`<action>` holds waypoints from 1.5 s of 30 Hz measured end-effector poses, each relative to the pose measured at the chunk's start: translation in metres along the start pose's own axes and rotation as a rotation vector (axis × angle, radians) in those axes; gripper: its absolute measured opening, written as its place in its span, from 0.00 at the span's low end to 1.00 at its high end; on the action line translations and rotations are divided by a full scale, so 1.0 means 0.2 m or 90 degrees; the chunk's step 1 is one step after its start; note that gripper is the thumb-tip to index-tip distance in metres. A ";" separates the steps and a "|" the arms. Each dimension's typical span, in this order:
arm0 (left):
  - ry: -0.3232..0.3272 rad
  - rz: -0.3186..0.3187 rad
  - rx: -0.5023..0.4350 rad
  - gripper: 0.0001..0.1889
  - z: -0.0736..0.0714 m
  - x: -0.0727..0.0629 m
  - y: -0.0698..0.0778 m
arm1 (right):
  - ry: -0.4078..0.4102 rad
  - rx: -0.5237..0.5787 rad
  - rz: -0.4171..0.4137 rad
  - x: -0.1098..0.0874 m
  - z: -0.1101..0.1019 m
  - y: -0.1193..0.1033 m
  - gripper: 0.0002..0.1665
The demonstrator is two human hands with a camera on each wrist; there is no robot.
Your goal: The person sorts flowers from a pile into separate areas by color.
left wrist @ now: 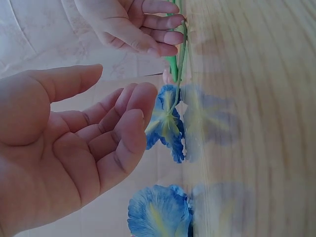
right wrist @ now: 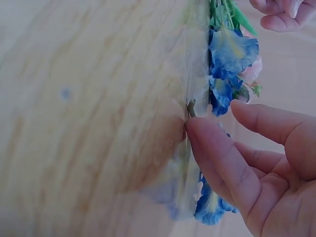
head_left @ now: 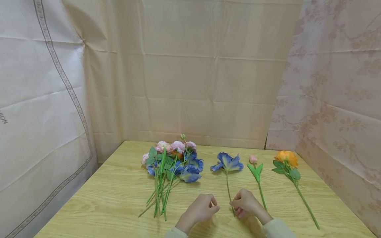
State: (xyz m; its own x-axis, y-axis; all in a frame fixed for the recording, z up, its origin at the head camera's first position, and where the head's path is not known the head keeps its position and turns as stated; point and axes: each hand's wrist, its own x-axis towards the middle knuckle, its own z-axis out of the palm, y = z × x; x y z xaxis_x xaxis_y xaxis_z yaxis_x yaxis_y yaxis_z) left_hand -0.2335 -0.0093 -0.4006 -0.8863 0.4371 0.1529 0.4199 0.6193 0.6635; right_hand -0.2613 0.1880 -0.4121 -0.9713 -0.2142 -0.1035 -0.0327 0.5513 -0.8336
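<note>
A single blue artificial iris (head_left: 227, 162) lies on the wooden table, bloom to the back and thin green stem (head_left: 228, 188) toward me. My right hand (head_left: 245, 203) is at the lower stem. In the right wrist view its fingertips (right wrist: 202, 129) touch the table by the stem's end (right wrist: 192, 107), and the thumb (right wrist: 261, 118) stands apart from them. To the left of that stem my left hand (head_left: 200, 210) hovers over the table, holding nothing. Its fingers bend loosely, thumb apart, in the left wrist view.
Left of my hands lies a pile of artificial flowers (head_left: 175, 165), pink, blue and orange, with stems pointing toward me. A pink tulip (head_left: 255, 170) and an orange flower (head_left: 286, 158) lie separately on the right. Fabric curtains (head_left: 202, 72) hang around the table (head_left: 104, 195).
</note>
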 end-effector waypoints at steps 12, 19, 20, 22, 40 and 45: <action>0.037 -0.022 -0.039 0.06 -0.07 0.00 -0.07 | -0.012 -0.009 -0.028 -0.02 -0.01 -0.01 0.09; 0.112 -0.030 -0.031 0.06 -0.18 -0.02 -0.12 | -0.027 -0.015 -0.034 -0.02 -0.01 0.00 0.10; 0.122 -0.029 -0.030 0.06 -0.20 -0.02 -0.13 | -0.026 -0.014 -0.032 -0.02 -0.01 0.00 0.10; 0.143 -0.032 -0.027 0.06 -0.22 -0.03 -0.15 | -0.030 -0.013 -0.032 -0.02 -0.01 0.00 0.10; 0.350 -0.184 0.031 0.04 -0.44 -0.10 -0.34 | -0.025 -0.031 -0.013 -0.02 0.01 -0.01 0.10; 0.356 -0.195 0.067 0.03 -0.44 -0.10 -0.38 | -0.024 -0.033 -0.015 -0.02 0.01 -0.01 0.09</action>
State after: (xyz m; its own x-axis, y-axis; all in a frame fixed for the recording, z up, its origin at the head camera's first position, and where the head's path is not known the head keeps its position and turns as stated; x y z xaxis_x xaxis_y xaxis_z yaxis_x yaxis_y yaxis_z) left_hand -0.2661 -0.1227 -0.3895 -0.9251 -0.1582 0.3451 0.1227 0.7357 0.6661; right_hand -0.2573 0.1857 -0.4119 -0.9605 -0.2576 -0.1056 -0.0684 0.5863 -0.8072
